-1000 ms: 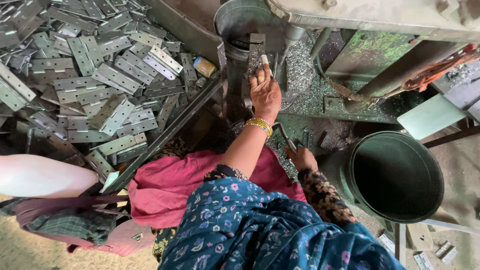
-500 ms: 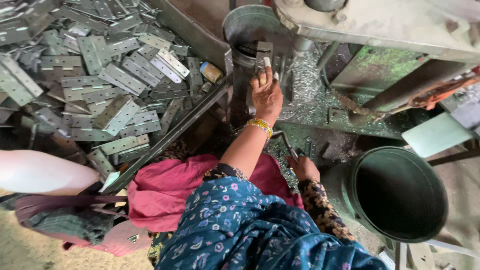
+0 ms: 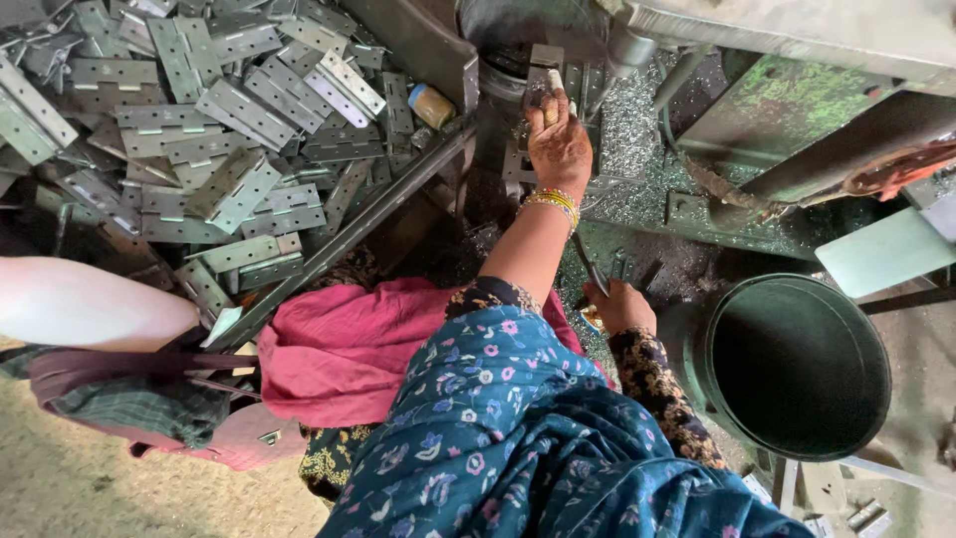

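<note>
At machine, left hand (image 3: 560, 147) outstretched

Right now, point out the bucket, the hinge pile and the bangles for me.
Bucket (image 3: 709, 361): head view, on its left rim.
Hinge pile (image 3: 231, 110): head view, on a flat hinge near the pile's middle.
Bangles (image 3: 554, 201): head view, on the yellow bands at the wrist.

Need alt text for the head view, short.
Seen from above, a person's left hand presses a small metal part into a machine fixture while the right hand grips a dark lever lower down. A heap of grey metal hinges lies to the left, a dark round bucket to the right.
</note>
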{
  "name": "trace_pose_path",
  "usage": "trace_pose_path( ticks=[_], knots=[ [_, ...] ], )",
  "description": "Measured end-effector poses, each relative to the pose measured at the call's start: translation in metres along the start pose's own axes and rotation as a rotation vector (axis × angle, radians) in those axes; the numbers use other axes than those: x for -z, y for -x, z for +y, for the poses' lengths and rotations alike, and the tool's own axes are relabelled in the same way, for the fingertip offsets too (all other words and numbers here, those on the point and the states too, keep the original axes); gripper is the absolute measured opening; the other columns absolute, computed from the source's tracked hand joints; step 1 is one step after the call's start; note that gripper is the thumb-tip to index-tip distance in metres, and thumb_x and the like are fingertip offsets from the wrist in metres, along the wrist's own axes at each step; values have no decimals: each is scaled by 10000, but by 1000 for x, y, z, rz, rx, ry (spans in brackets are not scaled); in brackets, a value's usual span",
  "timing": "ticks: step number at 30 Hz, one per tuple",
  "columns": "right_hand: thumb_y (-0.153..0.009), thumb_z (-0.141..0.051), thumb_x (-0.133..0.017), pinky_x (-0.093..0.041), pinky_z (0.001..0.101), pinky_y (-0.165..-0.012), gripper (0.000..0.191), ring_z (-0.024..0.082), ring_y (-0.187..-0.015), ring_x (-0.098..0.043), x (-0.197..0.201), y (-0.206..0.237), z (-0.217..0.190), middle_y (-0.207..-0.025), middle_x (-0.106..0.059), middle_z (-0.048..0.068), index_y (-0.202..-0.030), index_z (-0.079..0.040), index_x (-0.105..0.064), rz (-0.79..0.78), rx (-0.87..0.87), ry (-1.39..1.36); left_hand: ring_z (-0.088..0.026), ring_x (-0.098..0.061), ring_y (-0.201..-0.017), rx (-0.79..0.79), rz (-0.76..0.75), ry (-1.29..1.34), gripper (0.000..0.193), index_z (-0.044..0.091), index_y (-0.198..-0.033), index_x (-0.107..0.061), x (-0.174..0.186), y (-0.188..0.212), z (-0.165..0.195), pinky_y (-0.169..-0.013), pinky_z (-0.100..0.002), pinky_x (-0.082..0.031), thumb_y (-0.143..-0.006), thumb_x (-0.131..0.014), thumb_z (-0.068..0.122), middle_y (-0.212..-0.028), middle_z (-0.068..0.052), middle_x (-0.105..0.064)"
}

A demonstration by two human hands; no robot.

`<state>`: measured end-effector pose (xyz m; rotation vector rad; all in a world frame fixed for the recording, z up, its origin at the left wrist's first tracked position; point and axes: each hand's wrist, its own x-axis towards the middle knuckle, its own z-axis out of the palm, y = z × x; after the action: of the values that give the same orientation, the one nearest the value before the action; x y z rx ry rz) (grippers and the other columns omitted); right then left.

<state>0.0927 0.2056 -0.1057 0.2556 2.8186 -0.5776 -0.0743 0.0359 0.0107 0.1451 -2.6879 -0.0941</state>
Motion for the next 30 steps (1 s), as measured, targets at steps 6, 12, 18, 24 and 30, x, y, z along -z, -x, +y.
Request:
trace_pose_path(
  ticks=[6, 12, 18, 24, 30],
  knots=[
    [-863, -650, -651, -541, 556, -846, 598, 434, -1002, -705, 16, -30, 13, -1009, -744, 237, -1040, -87, -747, -40, 52, 74, -275, -438, -1380, 13, 16, 98, 341, 105, -1122, -766, 1, -3, -17, -1126, -447, -302, -874, -580, 248, -1490, -76, -533],
    [-884, -622, -633, -533, 551, -830, 569, 447, -987, -691, -36, -18, 19, -999, -733, 246, -1035, -82, -726, 19, 6, -93, -280, -401, -1439, -34, -58, 88, 319, 110, -1140, -759, 0, -6, -15, -1154, -461, -289, -930, -582, 272, -1576, -80, -478],
    [-940, -605, -585, -529, 605, -784, 538, 489, -929, -686, -11, 0, 15, -982, -718, 254, -1144, -113, -658, 129, 73, 129, -335, -411, -1412, -82, -95, 432, 404, 275, -1338, -637, 16, 16, -74, -1121, -625, -339, -939, -660, 340, -1563, -75, -432],
    [-990, -443, -725, -485, 552, -841, 451, 438, -1021, -657, 58, 61, -48, -1149, -688, 239, -1284, -106, -661, 497, 360, 346, -275, -574, -1181, 268, 107, 869, 438, 164, -1357, -649, -9, 68, -196, -970, -487, -468, -920, -652, 193, -1340, -67, -617],
    [-995, -188, -755, -397, 489, -1067, 336, 374, -1259, -561, 57, 148, -176, -1308, -637, 157, -1316, -126, -677, 274, 912, -193, -202, -712, -914, 615, 59, 2102, 400, 96, -1319, -656, 0, 53, -215, -735, -367, -586, -977, -558, 279, -1137, -85, -720]
  ],
)
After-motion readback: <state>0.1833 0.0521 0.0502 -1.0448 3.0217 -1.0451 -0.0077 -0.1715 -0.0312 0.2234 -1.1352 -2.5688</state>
